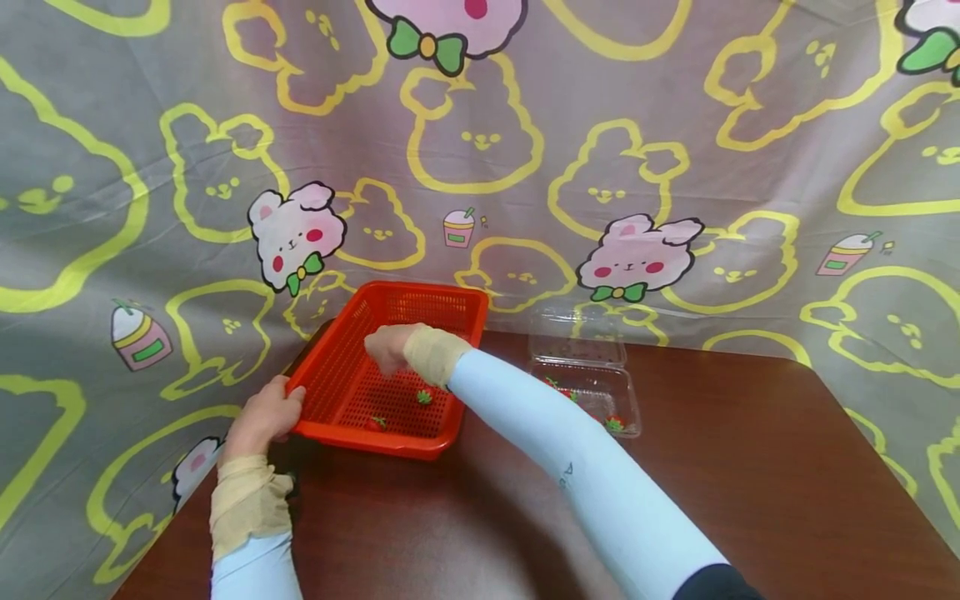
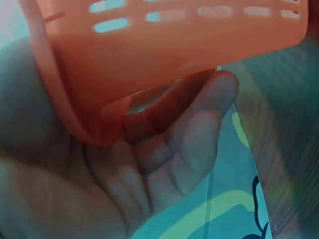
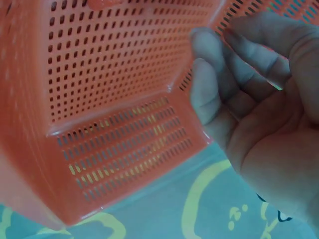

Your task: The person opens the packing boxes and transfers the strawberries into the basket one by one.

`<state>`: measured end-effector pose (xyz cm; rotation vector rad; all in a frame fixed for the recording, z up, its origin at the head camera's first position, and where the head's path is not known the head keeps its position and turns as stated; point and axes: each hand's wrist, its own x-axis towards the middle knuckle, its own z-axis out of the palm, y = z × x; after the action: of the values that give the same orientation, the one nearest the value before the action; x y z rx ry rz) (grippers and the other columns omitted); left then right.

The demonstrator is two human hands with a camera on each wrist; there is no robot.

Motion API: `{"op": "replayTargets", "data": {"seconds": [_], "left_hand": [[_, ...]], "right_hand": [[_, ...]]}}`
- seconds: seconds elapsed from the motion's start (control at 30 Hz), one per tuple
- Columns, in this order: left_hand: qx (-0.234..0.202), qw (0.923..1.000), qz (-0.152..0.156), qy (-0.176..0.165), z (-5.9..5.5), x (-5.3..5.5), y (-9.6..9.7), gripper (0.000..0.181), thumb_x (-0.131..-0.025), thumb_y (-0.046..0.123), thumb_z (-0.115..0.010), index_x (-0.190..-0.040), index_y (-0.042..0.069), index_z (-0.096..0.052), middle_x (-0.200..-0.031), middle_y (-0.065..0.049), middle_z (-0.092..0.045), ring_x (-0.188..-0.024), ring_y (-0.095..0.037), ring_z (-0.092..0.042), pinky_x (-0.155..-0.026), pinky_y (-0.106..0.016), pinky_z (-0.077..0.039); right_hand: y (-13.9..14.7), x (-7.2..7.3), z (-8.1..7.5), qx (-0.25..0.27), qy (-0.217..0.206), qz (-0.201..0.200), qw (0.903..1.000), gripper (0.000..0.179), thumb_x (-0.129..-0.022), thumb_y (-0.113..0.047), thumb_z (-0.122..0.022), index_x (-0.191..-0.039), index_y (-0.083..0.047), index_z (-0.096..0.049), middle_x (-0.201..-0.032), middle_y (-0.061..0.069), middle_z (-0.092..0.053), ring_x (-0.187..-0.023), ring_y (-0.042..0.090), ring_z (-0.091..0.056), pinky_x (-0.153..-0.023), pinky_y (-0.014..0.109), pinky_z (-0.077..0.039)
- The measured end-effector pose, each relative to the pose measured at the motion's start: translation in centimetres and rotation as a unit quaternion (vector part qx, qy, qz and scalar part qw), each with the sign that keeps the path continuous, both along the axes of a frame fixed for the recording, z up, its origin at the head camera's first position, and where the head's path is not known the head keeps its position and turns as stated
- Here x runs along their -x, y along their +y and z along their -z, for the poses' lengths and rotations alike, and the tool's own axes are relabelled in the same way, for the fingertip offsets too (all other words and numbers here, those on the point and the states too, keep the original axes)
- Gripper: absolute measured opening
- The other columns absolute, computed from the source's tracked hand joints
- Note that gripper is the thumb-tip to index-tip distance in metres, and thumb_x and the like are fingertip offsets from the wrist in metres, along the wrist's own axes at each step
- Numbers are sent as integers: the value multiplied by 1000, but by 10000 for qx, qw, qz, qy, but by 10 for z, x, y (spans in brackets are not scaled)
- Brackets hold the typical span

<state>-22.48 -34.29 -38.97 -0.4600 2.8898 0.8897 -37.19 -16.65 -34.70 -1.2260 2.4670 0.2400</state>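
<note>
Head view shows a red basket (image 1: 367, 443) left of the frame's centre, strawberries (image 1: 424, 397) inside. Left hand (image 1: 262, 417) curls fingers around its rim; firm hold should prevent tilting. Right hand (image 1: 392, 346) bends fingers above; pinching or not, I cannot tell. Strawberries probably need light touch.

We wear close-fitting pale blue fabric sleeves (image 1: 255, 571).
Crinkled beige wrist wraps (image 1: 251, 504) meet both; our right sleeve (image 1: 540, 417) bears a small dark marking (image 1: 566, 476) and meets black cloth (image 1: 716, 583).
</note>
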Motion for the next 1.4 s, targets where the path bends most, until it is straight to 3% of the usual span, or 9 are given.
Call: {"op": "replayTargets", "data": {"seconds": [0.3,0.53,0.9,1.17,1.4], "left_hand": [[-21,10000,-14,-81,1,2,0,44,-103,24,-38,-132,-10,-33,-106,-28,-53,-79,-31,-61,-62,-36,-54],[57,9999,53,-104,1,2,-1,46,-103,24,-36,-133,-11,-32,-108,-30,-54,-75,-29,-62,-61,-36,-54],[43,9998,133,-123,-1,2,0,47,-103,23,-36,-133,-13,-31,-110,-34,-52,-78,-32,-62,-62,-37,-55],[42,9997,113,-213,-4,2,0,48,-103,24,-36,-133,-13,-30,-110,-33,-52,-78,-32,-62,-63,-38,-54],[66,9996,126,-243,-4,1,0,49,-103,25,-36,-133,-13,-30,-107,-31,-53,-78,-32,-61,-63,-38,-53]], "right_hand": [[21,-2,-31,527,217,-404,9976,20,-94,-8,-51,-78,-17,-45,-65,-5,-33,-56,8,-28,-53,22,-29],[59,-1,-50,1064,306,-294,9934,23,-90,-9,-55,-74,-17,-41,-65,-4,-30,-58,9,-24,-55,22,-27],[121,0,-52,1297,626,-441,9886,12,-89,-12,-60,-83,-15,-51,-70,-4,-40,-63,10,-35,-59,23,-31],[163,2,-46,1519,1025,-363,9824,15,-83,-10,-61,-75,-15,-50,-67,-5,-45,-61,12,-42,-58,24,-34],[196,5,-31,1457,674,85,9870,12,-86,-10,-61,-78,-15,-54,-65,-4,-48,-59,11,-46,-55,24,-37]]}}
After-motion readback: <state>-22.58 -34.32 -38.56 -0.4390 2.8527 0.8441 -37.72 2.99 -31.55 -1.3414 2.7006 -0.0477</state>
